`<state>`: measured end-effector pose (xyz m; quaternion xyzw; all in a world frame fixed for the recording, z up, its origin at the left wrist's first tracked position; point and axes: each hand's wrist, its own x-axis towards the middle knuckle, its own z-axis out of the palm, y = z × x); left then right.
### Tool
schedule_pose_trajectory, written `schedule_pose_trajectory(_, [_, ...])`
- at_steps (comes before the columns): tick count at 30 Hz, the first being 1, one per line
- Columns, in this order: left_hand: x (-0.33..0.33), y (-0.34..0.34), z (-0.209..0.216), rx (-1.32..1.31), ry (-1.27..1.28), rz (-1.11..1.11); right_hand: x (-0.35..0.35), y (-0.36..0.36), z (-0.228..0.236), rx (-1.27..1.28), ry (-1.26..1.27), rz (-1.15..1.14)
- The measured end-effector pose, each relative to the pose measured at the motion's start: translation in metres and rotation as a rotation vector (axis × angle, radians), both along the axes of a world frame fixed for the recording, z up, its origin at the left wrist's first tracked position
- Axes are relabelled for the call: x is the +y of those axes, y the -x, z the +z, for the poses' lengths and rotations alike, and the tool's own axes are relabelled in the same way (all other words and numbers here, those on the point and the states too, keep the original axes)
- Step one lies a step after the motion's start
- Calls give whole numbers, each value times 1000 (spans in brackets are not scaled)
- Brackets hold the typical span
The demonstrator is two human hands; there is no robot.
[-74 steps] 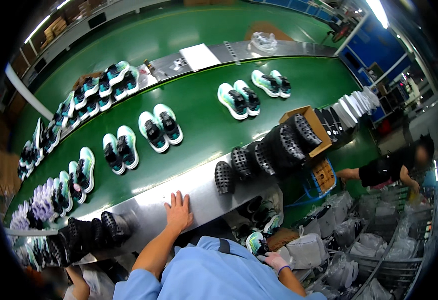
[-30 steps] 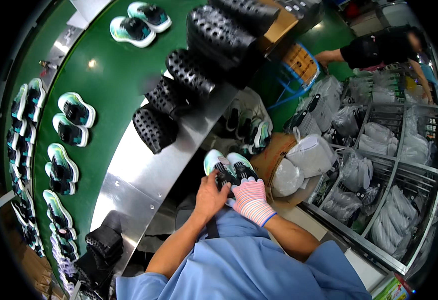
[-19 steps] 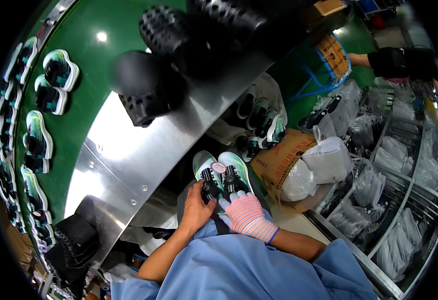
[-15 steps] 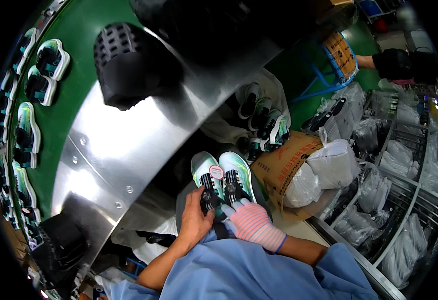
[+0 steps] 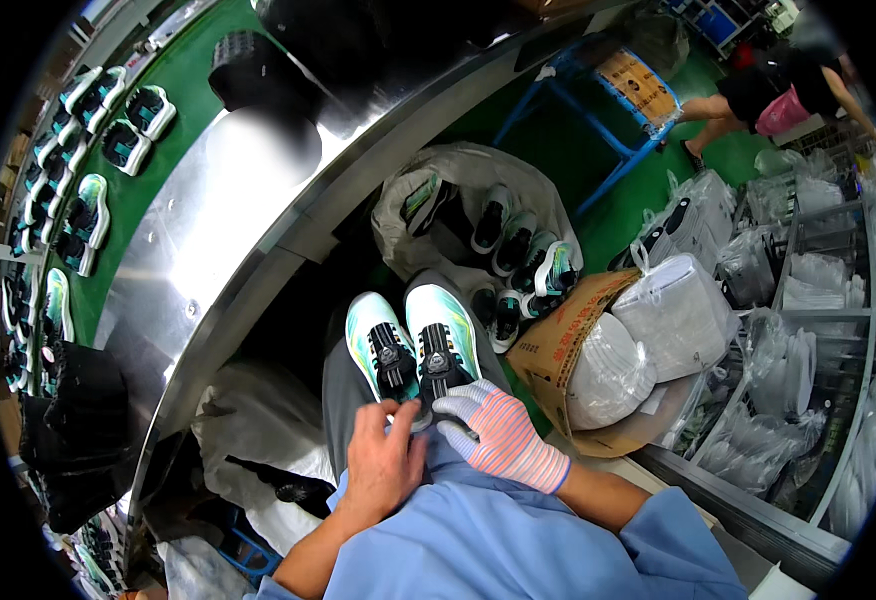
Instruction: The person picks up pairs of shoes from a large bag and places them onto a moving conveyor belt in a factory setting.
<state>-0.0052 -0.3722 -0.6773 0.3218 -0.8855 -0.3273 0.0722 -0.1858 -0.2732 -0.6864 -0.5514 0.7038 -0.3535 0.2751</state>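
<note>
Two white and green sneakers with black laces lie side by side on my lap, toes away from me: a left sneaker and a right sneaker. My bare left hand is at the heel of the left sneaker, fingers bent and pinched together; what is between them is hidden. My right hand, in a pink and grey striped glove, grips the heel of the right sneaker between thumb and fingers.
A curved metal table spans the left, with a green belt of sneakers beyond. Ahead stands a pale sack holding dark sneakers. To the right are a carton of plastic-wrapped bundles, a rack, a blue stool and another person.
The view has shifted, and both sneakers now show more fully. The round red-and-white tag seen on them is out of sight. My left hand has drawn back from the laces to the heel.
</note>
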Motion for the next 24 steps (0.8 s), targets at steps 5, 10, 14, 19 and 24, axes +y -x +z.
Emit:
schedule_pose_trajectory(5, [-11,3,-10,-26,28,-120,10,-5,-8,56,90,-8])
schedule_pose_trajectory(10, [-26,-5,-6,-42,-77,-215,20,-2,-19,186,34,115])
schedule_pose_trajectory(14, [-14,6,5,0,-209,-207,17,0,-21,173,13,117])
schedule_pose_trajectory(19, [-6,8,-7,-51,-189,-130,19,-3,-20,169,71,100])
schedule_pose_trajectory(24, [-4,9,-10,-52,-171,-178,40,4,-17,149,132,-69])
